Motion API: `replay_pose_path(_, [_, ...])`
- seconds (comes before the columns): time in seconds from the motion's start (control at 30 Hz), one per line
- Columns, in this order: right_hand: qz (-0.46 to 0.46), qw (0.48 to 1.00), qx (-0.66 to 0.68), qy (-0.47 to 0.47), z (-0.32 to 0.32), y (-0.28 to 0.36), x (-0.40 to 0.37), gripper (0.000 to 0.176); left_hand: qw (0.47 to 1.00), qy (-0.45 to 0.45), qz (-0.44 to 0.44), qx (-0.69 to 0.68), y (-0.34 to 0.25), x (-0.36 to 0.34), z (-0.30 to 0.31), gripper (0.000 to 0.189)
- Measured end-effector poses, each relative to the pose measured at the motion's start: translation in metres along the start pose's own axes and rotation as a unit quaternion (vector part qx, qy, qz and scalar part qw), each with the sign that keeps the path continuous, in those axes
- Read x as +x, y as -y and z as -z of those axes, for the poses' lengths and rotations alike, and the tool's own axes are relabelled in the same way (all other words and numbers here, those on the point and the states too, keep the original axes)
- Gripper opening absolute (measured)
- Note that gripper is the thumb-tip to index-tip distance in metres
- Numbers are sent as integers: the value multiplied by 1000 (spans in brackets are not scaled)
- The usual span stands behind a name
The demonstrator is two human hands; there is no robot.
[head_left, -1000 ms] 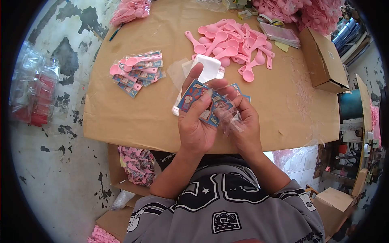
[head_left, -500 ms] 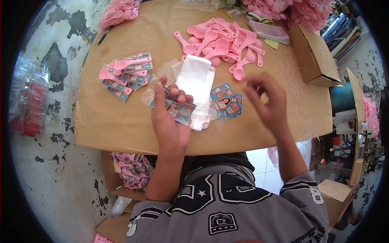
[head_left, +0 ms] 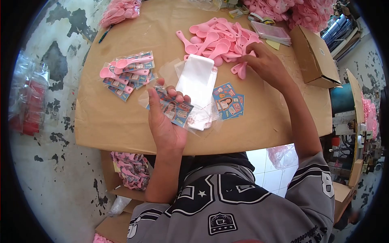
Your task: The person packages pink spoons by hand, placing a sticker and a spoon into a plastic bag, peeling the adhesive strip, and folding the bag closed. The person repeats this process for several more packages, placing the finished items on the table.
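My left hand (head_left: 167,127), palm up, holds a clear plastic bag with a blue printed card (head_left: 175,110) inside, thumb on one side and curled fingers on the other. My right hand (head_left: 265,65) is at the near right edge of a heap of pink plastic spoons (head_left: 221,38). Its thumb and fingers close on one pink spoon (head_left: 242,71), whose bowl is tilted; part of it is hidden by the fingers. Between my hands lie a stack of clear empty bags (head_left: 195,79) and several loose blue printed cards (head_left: 229,102).
At the left lie bagged cards with pink spoons on top (head_left: 127,73). A pen (head_left: 105,34) and a bag of pink spoons (head_left: 120,12) are at the far left. A cardboard box (head_left: 314,56), tape roll (head_left: 254,17) and stacked clear packets (head_left: 270,32) stand at the right.
My right hand has moved up and away from me to the spoon heap and taken hold of a spoon, which has tilted. My left hand has shifted slightly left with the bagged card.
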State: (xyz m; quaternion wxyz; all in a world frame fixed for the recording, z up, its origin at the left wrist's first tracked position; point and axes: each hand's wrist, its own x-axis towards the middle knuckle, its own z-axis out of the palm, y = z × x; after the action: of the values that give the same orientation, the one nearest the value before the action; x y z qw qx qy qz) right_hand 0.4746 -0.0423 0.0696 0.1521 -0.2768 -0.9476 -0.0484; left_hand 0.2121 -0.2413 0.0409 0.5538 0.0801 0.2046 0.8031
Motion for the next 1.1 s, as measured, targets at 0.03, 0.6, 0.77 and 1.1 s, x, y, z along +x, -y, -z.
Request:
replay_pose_path(0.03, [-2,1000,-1,-18,1,-2,-2,16,1000,3,-5,-2,0,1,0,40])
replay_pose_path(0.6, [-256,677,673,154,37,140,-62,23,992,32,-118,19,5,12,-14,47])
replay_pose_path(0.77, [-228,673,699,76,22,155,-61,35,995,60,-81,24,13,3,-18,46])
replay_pose_path(1.1, [-329,694,636,76,45,144,-68,26,988,56,-136,56,2,7,-16,54])
